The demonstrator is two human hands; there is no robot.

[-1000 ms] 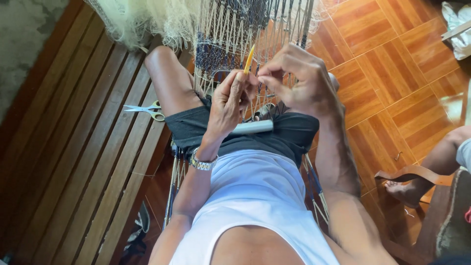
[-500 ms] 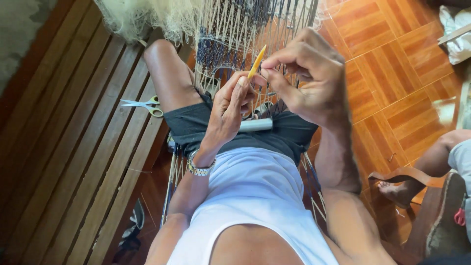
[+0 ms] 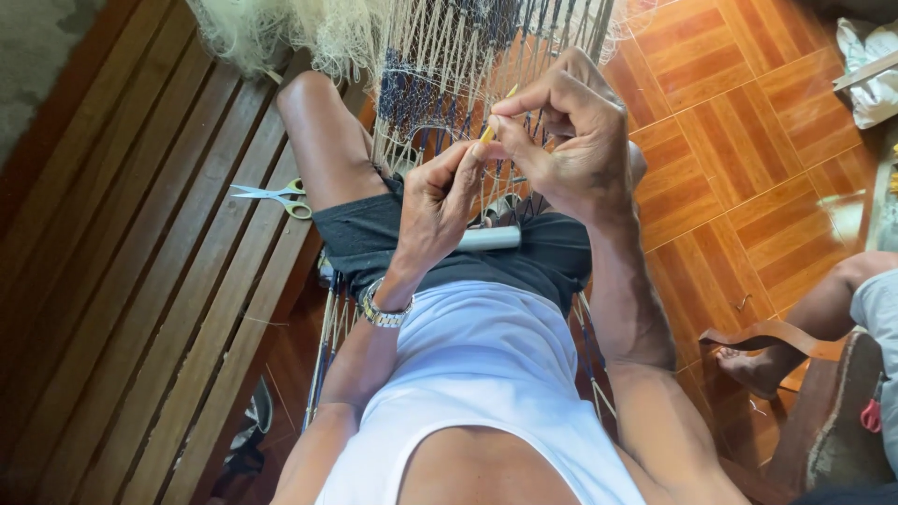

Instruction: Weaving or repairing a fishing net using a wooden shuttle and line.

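Note:
My right hand [image 3: 569,131] pinches a thin yellow netting needle [image 3: 490,130] between thumb and forefinger, just above my lap. My left hand [image 3: 438,208], with a metal watch on its wrist, holds the pale cords of a net [image 3: 449,56] right beside the needle's tip. The net hangs down from the top of the view over my knees, with a dark blue woven patch in it. A short white tube [image 3: 488,238] lies across my dark shorts under both hands.
Yellow-handled scissors [image 3: 274,196] lie on the wooden slat bench [image 3: 140,281] to my left. Orange floor tiles [image 3: 748,140] spread to the right, where another person's bare leg and foot [image 3: 795,323] rest near a chair leg.
My right hand has moved up and slightly left with the needle, and my fingers now cover more of it. My left hand stays on the cords.

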